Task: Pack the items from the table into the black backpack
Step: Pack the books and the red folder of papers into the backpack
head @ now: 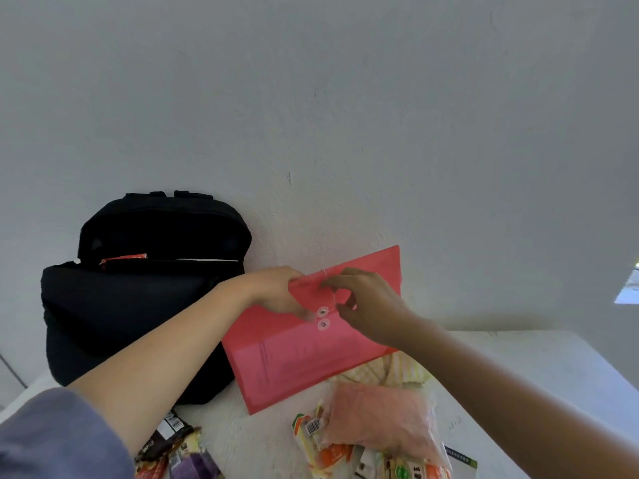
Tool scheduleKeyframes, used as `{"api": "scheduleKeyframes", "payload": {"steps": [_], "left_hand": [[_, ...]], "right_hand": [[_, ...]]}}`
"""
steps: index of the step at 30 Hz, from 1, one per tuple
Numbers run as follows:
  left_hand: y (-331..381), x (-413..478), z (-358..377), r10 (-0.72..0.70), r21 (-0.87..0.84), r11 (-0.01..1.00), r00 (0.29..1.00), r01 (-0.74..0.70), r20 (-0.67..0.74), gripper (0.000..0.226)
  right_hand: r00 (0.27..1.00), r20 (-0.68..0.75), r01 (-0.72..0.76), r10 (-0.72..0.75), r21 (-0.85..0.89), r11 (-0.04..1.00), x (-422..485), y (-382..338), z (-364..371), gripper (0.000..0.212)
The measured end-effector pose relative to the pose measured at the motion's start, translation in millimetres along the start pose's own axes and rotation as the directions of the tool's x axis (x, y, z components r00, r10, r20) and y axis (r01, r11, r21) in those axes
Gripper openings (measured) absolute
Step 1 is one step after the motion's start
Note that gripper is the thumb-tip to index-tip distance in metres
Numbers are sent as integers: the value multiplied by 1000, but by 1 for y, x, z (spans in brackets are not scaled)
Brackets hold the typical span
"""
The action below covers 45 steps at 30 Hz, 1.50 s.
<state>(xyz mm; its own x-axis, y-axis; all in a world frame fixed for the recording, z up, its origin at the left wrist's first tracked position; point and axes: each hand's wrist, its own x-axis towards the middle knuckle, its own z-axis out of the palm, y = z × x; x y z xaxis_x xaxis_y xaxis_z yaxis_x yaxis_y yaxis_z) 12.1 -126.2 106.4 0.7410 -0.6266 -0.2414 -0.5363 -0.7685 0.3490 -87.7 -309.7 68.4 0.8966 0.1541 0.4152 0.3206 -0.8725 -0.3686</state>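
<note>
Red document envelope (301, 361) just beside the open black backpack (131, 305); left hand (276, 290) curled round its flap edge, right hand (370, 305) pinching the thin closure string (332, 299)

Black backpack (138, 305) upright, top open, far left. Red string-tie folder (311, 361) tilted just beside it, right. Snack packets (340, 454) at near edge.

A plain, pale grey-white wall (311, 98) fills most of the view, its plaster showing a few small dark marks. A white surface (536, 368) butts against it below. A bright patch (628, 288) glows at the right edge.
</note>
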Motion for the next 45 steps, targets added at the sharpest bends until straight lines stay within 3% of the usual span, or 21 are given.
{"api": "scheduleKeyframes", "payload": {"steps": [7, 11, 13, 16, 19, 24, 26, 29, 35, 37, 39, 42, 45], "left_hand": [[12, 6, 4, 112, 161, 983, 986, -92, -120, 33], [23, -11, -16, 118, 151, 984, 983, -96, -139, 32], [26, -22, -32, 127, 96, 989, 980, -113, -155, 26], [27, -38, -52, 124, -4, 992, 971, -127, -203, 24], [23, -51, -60, 89, -214, 966, 963, -145, -253, 25], [22, -68, -61, 56, -479, 845, 930, -238, -362, 34], [22, -74, -62, 15, -577, 769, 910, -275, -414, 35], [25, -79, -60, -18, -681, 655, 895, -327, -446, 30], [28, -74, -47, -36, -696, 569, 831, -439, -554, 28], [28, -70, -41, -49, -639, 615, 787, -462, -616, 27], [28, -65, -36, -15, -517, 726, 741, -453, -671, 24], [29, -63, -29, 91, -319, 856, 726, -407, -682, 23], [26, -64, -27, 77, -327, 862, 738, -387, -671, 23]], "right_hand": [[977, -12, 202, -212, -265, 943, -3, 27, 11, 40], [924, -157, 288, -350, -319, 903, -5, 35, 10, 9], [892, -243, 288, -381, -345, 893, -2, 33, 1, 7], [856, -362, 220, -368, -389, 895, 6, 27, -15, 13], [834, -487, 18, -260, -447, 894, 12, 19, -25, 18], [849, -526, -191, -50, -394, 899, 20, 7, -40, 23], [871, -490, -213, 28, -326, 921, 20, 5, -45, 30], [949, -282, -217, 143, -251, 943, 21, -6, -36, 37], [999, -39, -39, 34, -160, 986, 22, -31, -32, 37], [997, 22, 74, -73, -67, 995, 22, -41, -35, 36], [987, 10, 162, -161, -29, 986, 25, -49, -39, 34], [973, -132, 195, -191, 18, 981, 32, -54, -50, 29], [943, -317, 115, -100, 31, 993, 39, -43, -63, 30]]}}
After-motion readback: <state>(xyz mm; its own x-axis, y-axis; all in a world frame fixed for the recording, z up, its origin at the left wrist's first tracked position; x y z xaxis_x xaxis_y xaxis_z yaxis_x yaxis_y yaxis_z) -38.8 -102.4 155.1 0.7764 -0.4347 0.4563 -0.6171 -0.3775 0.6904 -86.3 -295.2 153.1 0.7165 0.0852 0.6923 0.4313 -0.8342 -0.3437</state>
